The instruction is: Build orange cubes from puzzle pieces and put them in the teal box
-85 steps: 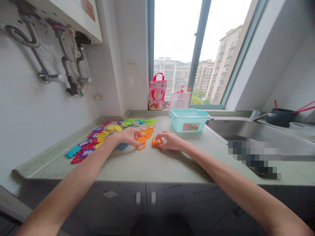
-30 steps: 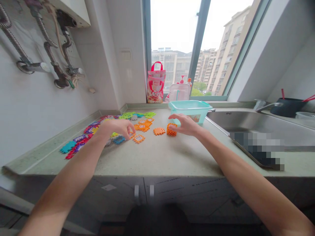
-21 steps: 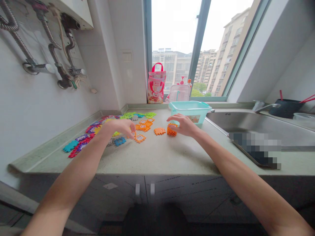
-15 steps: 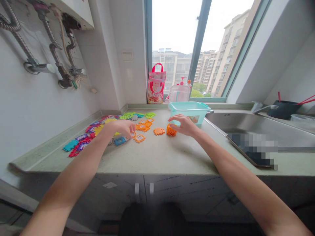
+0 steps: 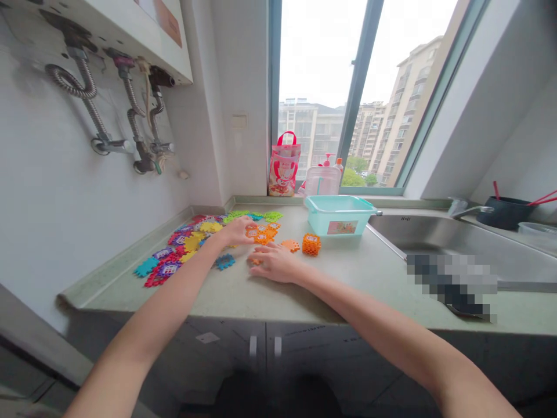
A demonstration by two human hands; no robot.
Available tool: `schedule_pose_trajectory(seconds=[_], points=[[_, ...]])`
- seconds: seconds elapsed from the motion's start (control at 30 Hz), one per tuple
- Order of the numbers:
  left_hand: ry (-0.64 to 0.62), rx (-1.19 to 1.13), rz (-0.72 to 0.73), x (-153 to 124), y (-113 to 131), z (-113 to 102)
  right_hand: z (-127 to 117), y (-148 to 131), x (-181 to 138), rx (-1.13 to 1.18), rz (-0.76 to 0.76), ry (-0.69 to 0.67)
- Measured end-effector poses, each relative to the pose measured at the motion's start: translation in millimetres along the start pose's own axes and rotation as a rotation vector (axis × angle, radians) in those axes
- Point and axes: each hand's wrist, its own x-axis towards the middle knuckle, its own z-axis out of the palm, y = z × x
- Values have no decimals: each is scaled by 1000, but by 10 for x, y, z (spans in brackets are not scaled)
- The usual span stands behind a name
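Newly freed from the orange stack (image 5: 311,245), unheld at its two o'clock, the right hand (image 5: 276,265) arches parted fingers over an orange piece (image 5: 256,262) while the left hand's (image 5: 239,231) bend at orange tiles (image 5: 266,233), eleven o'clock, grips unclear.

Daylight's pouring in from the window (image 5: 322,75) up top, and the sky there is totally blown out to white. Counter (image 5: 361,264) gets soft, pretty even light with a faint shadow under the right arm (image 5: 374,322), while the cupboards (image 5: 195,360) along the bottom go super murky. Dull sheen on the sink (image 5: 517,249) at right. Heavy wide-angle stretch toward the edges. Prints on the tiles (image 5: 311,246) look kinda mushy, and blocky pixelation hides a patch mid-right.
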Motion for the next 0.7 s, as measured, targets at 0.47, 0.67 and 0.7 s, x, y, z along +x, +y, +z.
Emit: schedule_pose_trajectory(seconds=[0.47,0.67,0.7], points=[[-48,-140,-102,86,-75,206,-260,315,-246,165,121,-66],[107,-165,-60,76,107,123,-667,668,-294,-72,192,184],[134,-167,-32,90,163,132,-705,735,-298,-97,224,178]])
